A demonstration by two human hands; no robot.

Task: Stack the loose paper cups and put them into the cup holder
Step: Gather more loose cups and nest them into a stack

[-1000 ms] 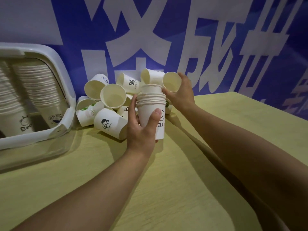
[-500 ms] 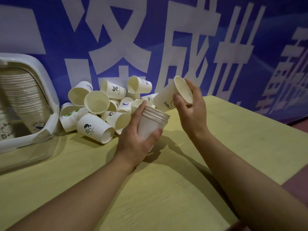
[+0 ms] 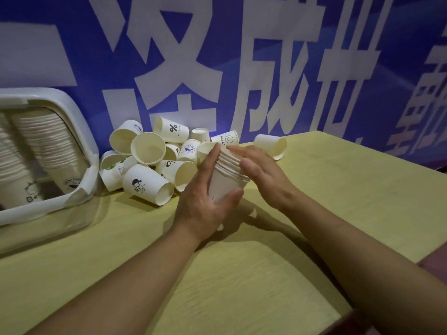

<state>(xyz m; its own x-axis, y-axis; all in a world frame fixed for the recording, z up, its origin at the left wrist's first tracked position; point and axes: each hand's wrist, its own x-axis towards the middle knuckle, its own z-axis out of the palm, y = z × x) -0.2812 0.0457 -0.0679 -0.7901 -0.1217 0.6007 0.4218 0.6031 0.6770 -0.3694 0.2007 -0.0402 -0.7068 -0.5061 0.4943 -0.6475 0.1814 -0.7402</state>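
Since half a second ago the right hand (image 3: 260,174) has pressed its cup flat-palmed onto the stack (image 3: 227,178) the left hand (image 3: 205,201) grips, with many loose cups (image 3: 147,183) remaining.

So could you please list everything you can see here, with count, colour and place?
stack of cups: one nested stack, white, held tilted above the table between both hands
loose cups: over a dozen, white with small prints, heaped by the wall
lone cup: one, white, on its side right of the heap
cup holder: one, white, at left, holding long cup stacks
table: one, yellow-green
banner: one, blue with white characters, behind
left hand: grips the stack
right hand: presses the stack's rims, fingers straight
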